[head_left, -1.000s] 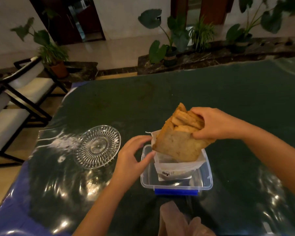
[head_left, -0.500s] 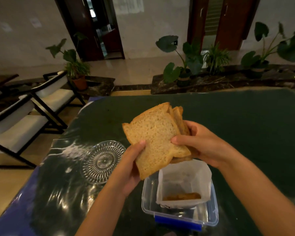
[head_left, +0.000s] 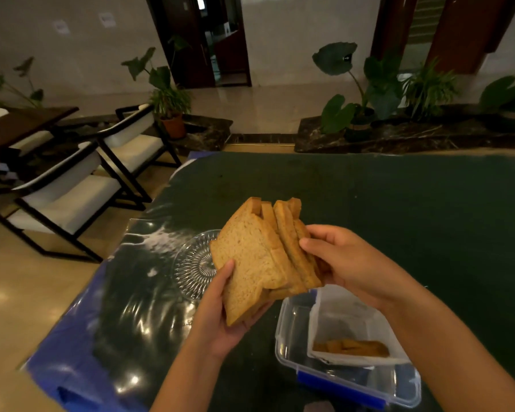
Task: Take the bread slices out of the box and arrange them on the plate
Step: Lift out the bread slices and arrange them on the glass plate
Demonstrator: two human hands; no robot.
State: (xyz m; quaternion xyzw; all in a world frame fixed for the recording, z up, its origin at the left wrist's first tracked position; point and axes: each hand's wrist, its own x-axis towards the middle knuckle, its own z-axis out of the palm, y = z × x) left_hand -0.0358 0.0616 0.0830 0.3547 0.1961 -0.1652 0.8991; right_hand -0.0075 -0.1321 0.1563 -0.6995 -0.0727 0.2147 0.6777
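Note:
Both hands hold a fanned stack of several brown bread slices (head_left: 250,257) in the air above the table. My left hand (head_left: 223,316) grips the stack's lower left corner from beneath. My right hand (head_left: 348,263) pinches its right side. The clear glass plate (head_left: 191,269) lies on the table behind and left of the bread, partly hidden by it. The clear plastic box (head_left: 292,346) with a blue clip stands at the lower right, holding an open white bag (head_left: 351,319) with some bread at its bottom.
A dark green table (head_left: 399,209) with a glossy cover and blue left edge carries everything. White-cushioned chairs (head_left: 72,197) stand off the table's left side. Potted plants (head_left: 357,93) line a ledge beyond the far edge.
The bread stack came up out of the bag and box. My left hand joined it, gripping the lower corner. The slices have fanned apart and now hang partly over the plate.

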